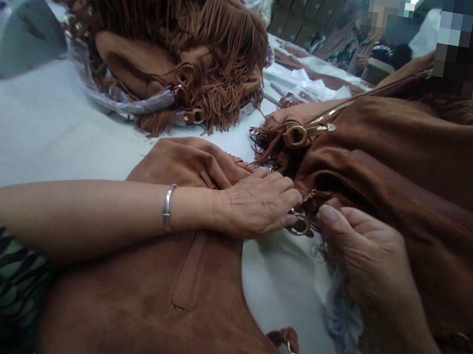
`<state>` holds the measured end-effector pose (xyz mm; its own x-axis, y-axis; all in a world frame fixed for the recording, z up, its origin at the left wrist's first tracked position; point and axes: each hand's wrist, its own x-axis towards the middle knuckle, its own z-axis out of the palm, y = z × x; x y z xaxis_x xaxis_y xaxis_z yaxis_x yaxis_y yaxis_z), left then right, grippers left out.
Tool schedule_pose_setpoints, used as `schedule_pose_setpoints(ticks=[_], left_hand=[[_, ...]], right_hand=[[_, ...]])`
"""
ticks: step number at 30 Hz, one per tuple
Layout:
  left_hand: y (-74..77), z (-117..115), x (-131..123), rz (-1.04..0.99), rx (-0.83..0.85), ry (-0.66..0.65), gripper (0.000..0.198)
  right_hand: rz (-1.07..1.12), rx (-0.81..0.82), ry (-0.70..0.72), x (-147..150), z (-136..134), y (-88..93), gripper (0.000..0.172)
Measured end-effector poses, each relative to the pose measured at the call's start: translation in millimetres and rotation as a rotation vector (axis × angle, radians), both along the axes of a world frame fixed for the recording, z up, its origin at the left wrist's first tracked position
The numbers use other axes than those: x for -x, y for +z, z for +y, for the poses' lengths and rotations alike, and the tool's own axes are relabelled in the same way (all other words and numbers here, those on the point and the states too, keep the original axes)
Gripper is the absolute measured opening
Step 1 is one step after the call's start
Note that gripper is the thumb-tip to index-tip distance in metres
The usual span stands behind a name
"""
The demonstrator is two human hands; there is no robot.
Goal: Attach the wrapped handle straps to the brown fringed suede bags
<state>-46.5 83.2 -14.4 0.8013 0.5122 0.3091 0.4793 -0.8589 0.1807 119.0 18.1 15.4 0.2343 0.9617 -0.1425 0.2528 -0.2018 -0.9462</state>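
A brown suede bag (200,291) lies in front of me, with a smooth leather strip on its face. Across its upper edge reaches my left hand (256,204), closed, its fingertips and thumb on a round metal ring (301,224). My right hand (364,245) is closed in a pinch just right of the ring. Its thumb and fingers grip a small brown leather piece (332,203), mostly hidden by them. Beneath that hand trails a plastic-wrapped strap (341,325). Near the bag's lower right, another ring (292,348) sits on a short braided loop.
Fringed brown bags (186,43) with plastic-wrapped handles are heaped at the back left of the white table (102,144). More suede bags (425,147) are piled close on the right. A grey tape dispenser-like object (16,34) stands far left. Other people (349,33) are in the background.
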Motion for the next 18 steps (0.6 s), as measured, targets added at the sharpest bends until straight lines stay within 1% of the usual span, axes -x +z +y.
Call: schedule_pose_setpoints(ticks=[3, 6, 9, 10, 11, 14, 18], left_hand=[[1.9, 2.6, 0.6, 0.008, 0.019, 0.007, 0.032], [2.2, 3.1, 2.7, 0.002, -0.008, -0.037, 0.037], [1.8, 2.2, 3.5, -0.001, -0.095, -0.102, 0.061], [1.7, 1.6, 2.8, 0.003, -0.13, -0.1, 0.068], [1.7, 1.1, 1.6, 0.01, -0.161, -0.083, 0.071], [1.1, -0.4, -3.6, 0.02, -0.212, -0.03, 0.063], [-1.3, -0.2, -9.6, 0.003, -0.24, -0.028, 0.052]], right_hand=[[0.058, 0.131, 0.064, -2.7, 2.6, -2.1, 0.04], [0.181, 0.193, 0.116, -2.8, 3.8, -5.0, 0.041], [0.347, 0.244, 0.142, -1.4, 3.3, -4.7, 0.038], [0.391, 0.259, 0.155, -0.6, 2.7, -3.8, 0.036], [0.426, 0.266, 0.166, 0.1, 2.1, -2.7, 0.035], [0.484, 0.243, 0.168, 1.0, 0.7, -0.3, 0.031], [0.51, 0.246, 0.159, -1.1, 1.3, -1.8, 0.03]])
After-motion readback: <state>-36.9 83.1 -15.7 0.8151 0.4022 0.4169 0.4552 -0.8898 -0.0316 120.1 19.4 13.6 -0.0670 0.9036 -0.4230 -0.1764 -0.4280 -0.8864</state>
